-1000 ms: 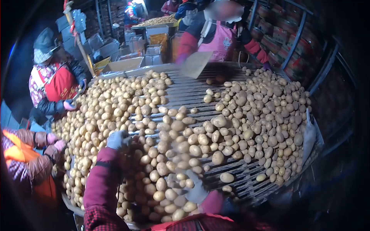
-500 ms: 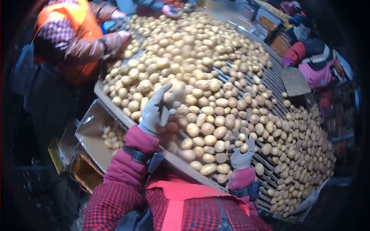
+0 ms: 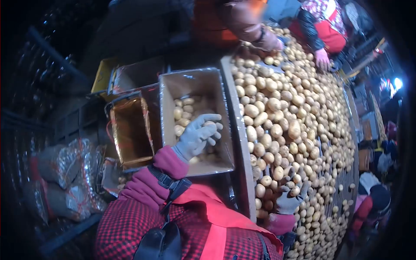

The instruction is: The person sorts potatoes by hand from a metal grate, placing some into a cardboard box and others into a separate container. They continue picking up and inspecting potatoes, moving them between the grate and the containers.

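Observation:
My left hand (image 3: 193,139), in a grey glove, is over an open cardboard box (image 3: 168,108) with its fingers curled round a potato (image 3: 209,124). Several potatoes (image 3: 184,109) lie inside that box, partly covered by the hand. On the sorting table, my gloved right hand (image 3: 287,202) rests palm up among the spread potatoes (image 3: 277,130), its fingers bent about a small potato (image 3: 295,190). The raised table edge (image 3: 242,151) runs between my two hands.
Left of the box stands a crate with a shiny amber lining (image 3: 130,130). Filled clear bags (image 3: 65,182) are at the far left. Co-workers' hands, one in a pink glove (image 3: 322,59), reach onto the table's far end. Another person (image 3: 370,199) is at the right.
The view has swung left, bringing the box to the middle. My left hand has moved from above the potatoes to over the box, its fingers now curled. My right hand stays among the potatoes.

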The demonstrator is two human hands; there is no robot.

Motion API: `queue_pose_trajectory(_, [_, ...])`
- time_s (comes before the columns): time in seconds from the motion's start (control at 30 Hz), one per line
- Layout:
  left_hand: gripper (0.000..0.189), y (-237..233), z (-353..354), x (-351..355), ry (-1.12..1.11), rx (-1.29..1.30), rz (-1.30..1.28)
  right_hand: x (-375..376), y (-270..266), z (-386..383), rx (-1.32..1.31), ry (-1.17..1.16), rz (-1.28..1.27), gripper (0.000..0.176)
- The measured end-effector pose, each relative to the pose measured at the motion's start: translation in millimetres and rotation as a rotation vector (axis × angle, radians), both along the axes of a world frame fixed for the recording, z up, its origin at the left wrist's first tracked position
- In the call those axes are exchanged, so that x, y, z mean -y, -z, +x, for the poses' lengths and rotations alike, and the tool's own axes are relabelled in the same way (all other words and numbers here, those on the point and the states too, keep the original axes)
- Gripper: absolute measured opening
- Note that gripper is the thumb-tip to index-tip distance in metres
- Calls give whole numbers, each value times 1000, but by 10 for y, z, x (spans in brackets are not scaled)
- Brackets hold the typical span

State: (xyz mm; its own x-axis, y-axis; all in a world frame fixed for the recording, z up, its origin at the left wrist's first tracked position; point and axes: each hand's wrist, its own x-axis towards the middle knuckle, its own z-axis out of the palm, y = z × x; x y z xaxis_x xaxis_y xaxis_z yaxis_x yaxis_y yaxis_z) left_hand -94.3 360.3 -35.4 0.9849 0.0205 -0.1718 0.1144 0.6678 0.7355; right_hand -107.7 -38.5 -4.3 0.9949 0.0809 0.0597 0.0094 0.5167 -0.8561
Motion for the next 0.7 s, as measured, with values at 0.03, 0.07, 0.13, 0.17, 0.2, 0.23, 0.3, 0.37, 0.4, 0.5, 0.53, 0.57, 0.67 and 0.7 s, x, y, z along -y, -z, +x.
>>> queue_pose_trajectory(0.03, [39,40,-125,-114,-42,-24,-11,-412,-136,-38,2,155,-139,52])
queue_pose_trajectory(0.07, [37,66,-242,-195,-84,-48,-22,-530,-66,-36,109,155,-374,49])
queue_pose_trajectory(0.13, [36,38,-491,-313,-266,-134,134,-705,-83,10,33,11,-296,49])
queue_pose_trajectory(0.17, [36,61,-628,-404,-330,-145,178,-769,-176,57,-210,-96,91,48])
queue_pose_trajectory(0.2, [35,90,-770,-477,-393,-157,224,-830,-266,104,-460,-125,398,47])
queue_pose_trajectory(0.23, [40,22,-905,-532,-447,-223,318,-813,-201,131,-493,-184,376,48])
queue_pose_trajectory(0.3, [44,-36,-1202,-621,-530,-381,290,-829,-70,104,-424,-230,143,51])
queue_pose_trajectory(0.37, [54,-12,-1441,-725,-600,-547,227,-814,29,126,-236,-266,-231,54])
queue_pose_trajectory(0.4, [52,101,-1574,-805,-636,-571,98,-827,55,125,-197,-273,-296,54])
queue_pose_trajectory(0.5, [53,221,-1859,-859,-727,-490,52,-941,131,72,-186,-191,-301,52])
queue_pose_trajectory(0.53, [53,198,-1906,-874,-754,-485,46,-907,187,114,-243,-271,-107,53])
queue_pose_trajectory(0.57, [52,191,-1949,-892,-780,-481,42,-874,243,157,-318,-345,89,54])
queue_pose_trajectory(0.67, [53,314,-2184,-994,-887,-499,169,-1000,134,259,-537,-544,460,55])
queue_pose_trajectory(0.7, [54,312,-2308,-1058,-964,-455,88,-1168,-42,183,-562,-638,565,56])
